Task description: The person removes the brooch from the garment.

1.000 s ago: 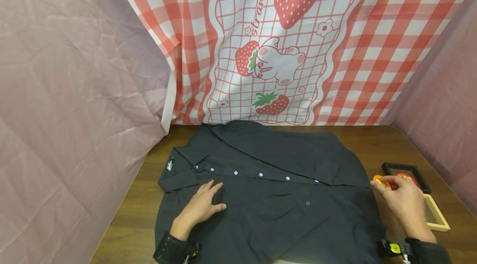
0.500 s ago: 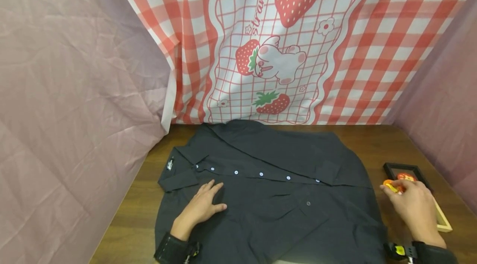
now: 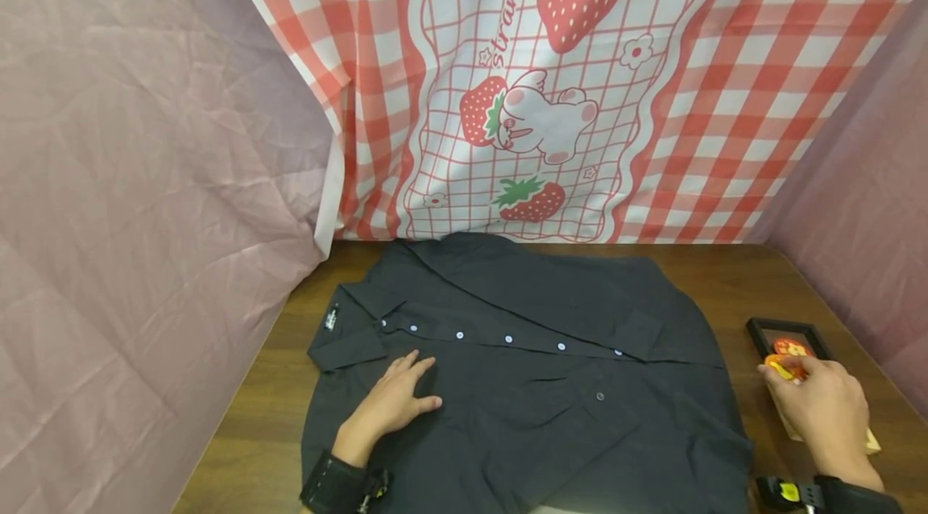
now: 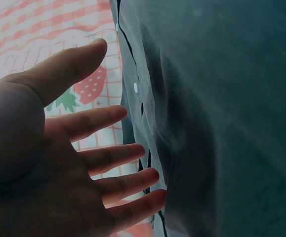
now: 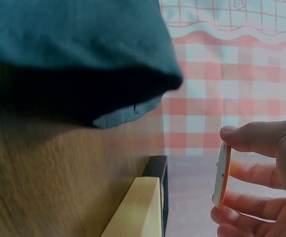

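A dark grey button-up shirt [image 3: 522, 433] lies spread on the wooden table, its collar toward the left. My left hand [image 3: 387, 405] is at the shirt front below the button row, fingers spread; contact with the cloth is unclear. At the right, my right hand [image 3: 822, 409] pinches a small flat orange-and-yellow piece [image 3: 781, 369]. Seen edge-on in the right wrist view, the piece [image 5: 222, 175] has a white back and sits between thumb and fingertips, off the table. Behind it, a similar red-orange piece [image 3: 793, 347] lies in a black-rimmed tray [image 3: 756, 339].
A pale wooden tray [image 3: 873, 442] sits in front of the black one, partly covered by my right hand. Red-checked strawberry cloth [image 3: 761, 95] hangs at the table's back edge. Pink fabric hangs at the left [image 3: 145, 216] and right [image 3: 870, 240].
My right hand has moved right with the orange-and-yellow piece, from beside the shirt's hem to the near edge of the black tray. The left hand has stayed put.
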A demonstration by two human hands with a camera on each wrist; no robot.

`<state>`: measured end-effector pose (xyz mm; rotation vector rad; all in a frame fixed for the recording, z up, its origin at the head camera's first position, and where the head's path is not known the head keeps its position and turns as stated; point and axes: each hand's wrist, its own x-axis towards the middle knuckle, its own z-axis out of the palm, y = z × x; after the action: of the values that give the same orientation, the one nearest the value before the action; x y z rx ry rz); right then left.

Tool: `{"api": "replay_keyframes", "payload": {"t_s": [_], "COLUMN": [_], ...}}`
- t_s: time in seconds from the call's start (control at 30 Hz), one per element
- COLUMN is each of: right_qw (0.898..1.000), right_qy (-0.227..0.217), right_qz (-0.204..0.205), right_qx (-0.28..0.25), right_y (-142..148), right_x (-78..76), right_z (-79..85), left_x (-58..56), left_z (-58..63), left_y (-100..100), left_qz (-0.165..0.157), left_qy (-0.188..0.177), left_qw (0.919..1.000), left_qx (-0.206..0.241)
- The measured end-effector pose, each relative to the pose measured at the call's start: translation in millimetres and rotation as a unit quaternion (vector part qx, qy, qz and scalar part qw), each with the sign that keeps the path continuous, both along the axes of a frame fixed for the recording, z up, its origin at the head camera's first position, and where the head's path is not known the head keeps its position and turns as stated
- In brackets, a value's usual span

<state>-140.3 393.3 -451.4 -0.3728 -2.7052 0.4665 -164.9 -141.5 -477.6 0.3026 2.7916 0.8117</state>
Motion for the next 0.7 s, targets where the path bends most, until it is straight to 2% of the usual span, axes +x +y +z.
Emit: {"api": "replay_keyframes", "payload": {"t_s": [0.7], "right_qw": [0.997], "right_qy": [-0.067], "right_qz": [-0.032], "right_qx": [0.002], "right_y": [21], "right_x": [7.3], "right_z": [-9.6], "left_x": [-0.1], "left_z": [0.4], "left_y": [2], "left_qz": [-0.003], "left_qy": [-0.012], "left_qw": [0.9999], "left_qx": [-0.003]}}
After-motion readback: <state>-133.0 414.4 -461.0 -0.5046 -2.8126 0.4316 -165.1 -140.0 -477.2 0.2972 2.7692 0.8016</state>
